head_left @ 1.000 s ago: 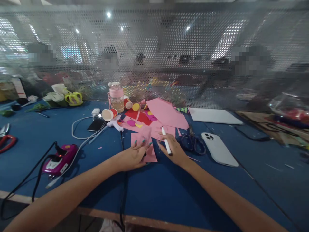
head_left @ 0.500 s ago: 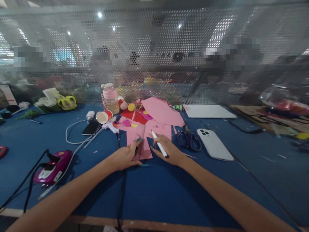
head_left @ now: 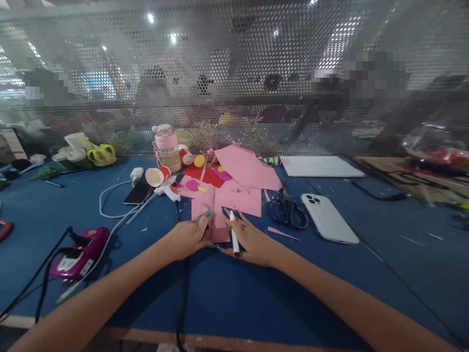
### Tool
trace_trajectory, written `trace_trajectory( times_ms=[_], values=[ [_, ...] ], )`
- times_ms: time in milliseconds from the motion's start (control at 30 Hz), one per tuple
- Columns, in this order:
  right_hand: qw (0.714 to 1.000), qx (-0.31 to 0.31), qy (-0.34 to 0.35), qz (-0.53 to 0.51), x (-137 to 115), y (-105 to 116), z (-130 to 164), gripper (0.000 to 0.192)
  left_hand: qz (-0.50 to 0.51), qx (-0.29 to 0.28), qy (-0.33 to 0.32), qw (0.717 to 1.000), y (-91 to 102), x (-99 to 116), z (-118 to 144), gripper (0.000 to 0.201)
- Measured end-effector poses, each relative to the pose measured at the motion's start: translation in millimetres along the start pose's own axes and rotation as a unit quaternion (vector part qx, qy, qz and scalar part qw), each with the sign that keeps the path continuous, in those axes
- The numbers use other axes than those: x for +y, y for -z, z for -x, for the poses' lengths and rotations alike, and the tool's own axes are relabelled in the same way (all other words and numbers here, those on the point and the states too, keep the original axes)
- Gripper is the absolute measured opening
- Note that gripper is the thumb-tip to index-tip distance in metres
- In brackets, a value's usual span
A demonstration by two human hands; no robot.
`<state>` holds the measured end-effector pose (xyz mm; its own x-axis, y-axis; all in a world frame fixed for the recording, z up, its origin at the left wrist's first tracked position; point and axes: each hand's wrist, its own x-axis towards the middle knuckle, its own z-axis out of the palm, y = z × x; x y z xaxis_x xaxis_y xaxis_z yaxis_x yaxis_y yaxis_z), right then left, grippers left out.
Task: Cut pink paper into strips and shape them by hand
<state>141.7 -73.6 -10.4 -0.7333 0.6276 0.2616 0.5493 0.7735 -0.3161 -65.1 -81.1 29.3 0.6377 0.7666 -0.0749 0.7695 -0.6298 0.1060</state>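
Note:
My left hand point(head_left: 188, 235) is closed on the left side of a pink paper piece point(head_left: 221, 232), fingers on top and thumb at its near edge. A clear strip, perhaps a ruler, seems to lie on that paper; a small dark thing under the fingers cannot be made out. My right hand point(head_left: 252, 238) grips a white marker point(head_left: 234, 234) with a black end towards me, and its fingertips touch the right edge of the paper. Larger pink sheets point(head_left: 245, 168) and red paper point(head_left: 207, 177) lie just beyond. Dark-handled scissors point(head_left: 289, 213) rest right of my right hand.
A white phone point(head_left: 330, 219) lies to the right, a white glue gun point(head_left: 168, 189) and paper cup point(head_left: 157, 176) to the left. A pink-lidded bottle point(head_left: 167, 149) stands behind. A purple power strip point(head_left: 81, 254) with cables sits left; a perforated metal screen point(head_left: 234, 73) borders the back.
My right hand has moved slightly left and nearer me, reaching the paper's right edge. The marker now points more upright. My left hand keeps its place on the paper.

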Motion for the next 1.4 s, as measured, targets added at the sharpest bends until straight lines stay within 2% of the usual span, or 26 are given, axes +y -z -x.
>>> trace_trajectory(
  times_ms=[133,333,467,567,633,733,867,1033,1133,1200,1267,1400],
  values=[
    [1.0,0.003,-0.002,-0.012,-6.6,3.2,1.4,0.062,-0.029,0.028,-0.022,0.999,-4.9,3.9,0.1,0.051],
    [0.997,0.045,-0.042,-0.044,-13.3,4.0,2.4,0.032,-0.005,0.074,-0.04,0.996,-10.3,8.1,2.6,0.053],
    [0.991,0.115,-0.043,-0.05,-7.4,0.0,4.0,0.025,0.019,0.103,-0.056,0.993,-8.5,-4.1,1.2,0.054],
    [0.987,0.156,-0.032,-0.03,-2.8,-0.8,4.6,0.016,0.021,0.086,-0.062,0.994,-6.7,-18.1,-2.1,0.055],
    [0.988,0.152,-0.023,-0.001,-1.5,-0.3,4.1,0.018,0.035,0.064,-0.041,0.996,-6.0,-24.9,-4.4,0.063],
    [0.993,0.108,-0.011,0.037,-1.9,0.7,2.8,0.031,0.069,0.036,-0.022,0.997,-6.3,-28.3,-7.3,0.072],
    [0.996,0.072,-0.008,0.048,-3.1,1.3,2.5,0.041,0.076,0.04,-0.037,0.996,-9.6,-26.1,-10.1,0.075],
    [0.997,0.059,-0.03,0.048,-2.6,1.0,1.4,0.032,0.057,0.046,-0.051,0.996,-14.8,-24.7,-13.6,0.074],
    [0.993,0.107,-0.041,0.006,-2.5,1.7,1.5,0.019,0.058,0.046,-0.063,0.995,-15.4,-24.9,-15.2,0.074],
    [0.98,0.176,-0.069,-0.065,-2.4,3.1,3.0,0.012,0.061,0.043,-0.07,0.995,-14.8,-25.2,-16.0,0.075],
    [0.945,0.259,-0.112,-0.167,-1.1,4.7,4.9,0.017,0.063,0.038,-0.072,0.995,-14.5,-25.4,-16.7,0.075],
    [0.824,0.402,-0.171,-0.362,8.2,5.2,3.8,0.027,0.073,0.041,-0.064,0.994,-15.3,-23.8,-18.5,0.081]
  ],
)
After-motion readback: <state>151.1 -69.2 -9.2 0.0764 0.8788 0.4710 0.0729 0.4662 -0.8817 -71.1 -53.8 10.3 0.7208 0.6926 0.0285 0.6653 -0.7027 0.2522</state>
